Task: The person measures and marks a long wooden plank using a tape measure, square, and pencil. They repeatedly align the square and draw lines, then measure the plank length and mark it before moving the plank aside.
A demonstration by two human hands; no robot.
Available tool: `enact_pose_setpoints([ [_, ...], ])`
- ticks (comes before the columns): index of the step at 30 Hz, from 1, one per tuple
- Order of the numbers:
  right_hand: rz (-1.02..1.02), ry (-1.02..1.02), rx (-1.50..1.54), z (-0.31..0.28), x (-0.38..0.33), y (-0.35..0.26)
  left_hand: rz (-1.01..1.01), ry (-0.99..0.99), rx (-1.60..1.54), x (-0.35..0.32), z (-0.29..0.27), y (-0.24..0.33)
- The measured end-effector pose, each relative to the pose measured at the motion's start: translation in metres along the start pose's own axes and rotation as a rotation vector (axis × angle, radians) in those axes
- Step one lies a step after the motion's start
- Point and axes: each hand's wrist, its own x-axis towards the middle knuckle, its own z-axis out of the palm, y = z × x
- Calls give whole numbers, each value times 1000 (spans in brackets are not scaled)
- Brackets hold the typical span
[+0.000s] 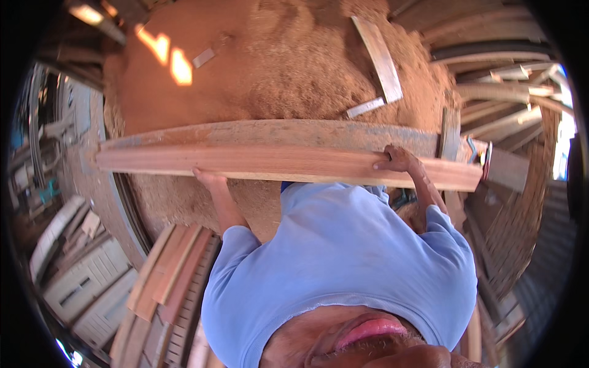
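Note:
A long reddish-brown wooden plank (288,162) lies crosswise in front of my body. Its paler near edge faces me. My left hand (210,178) grips the near edge left of the middle, and its fingers are partly hidden by the wood. Toward the plank's right end, my right hand (400,159) reaches over the upper face with its fingers curled on the wood. Just beyond the plank runs a worn, dusty bench board (276,130), roughly parallel to it.
Sawdust (288,67) covers the ground past the bench, with a loose offcut (377,58) on it. Stacked boards (169,270) stand at my lower left. More timber (491,95) is piled at the far right. An upright wooden post (450,132) rises beside the plank's right end.

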Motion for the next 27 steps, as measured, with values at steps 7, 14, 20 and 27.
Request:
enact_pose_setpoints([
  [7,129,155,26,37,-60,-20,-4,-88,-116,-43,-10,-12],
  [14,88,292,-148,68,-125,2,69,-126,-141,-87,-32,-36],
  [20,80,435,-182,110,-183,18,28,-241,-304,-120,-64,-47],
  [27,76,488,-187,188,-207,32,187,-321,-275,-159,-96,-1],
])
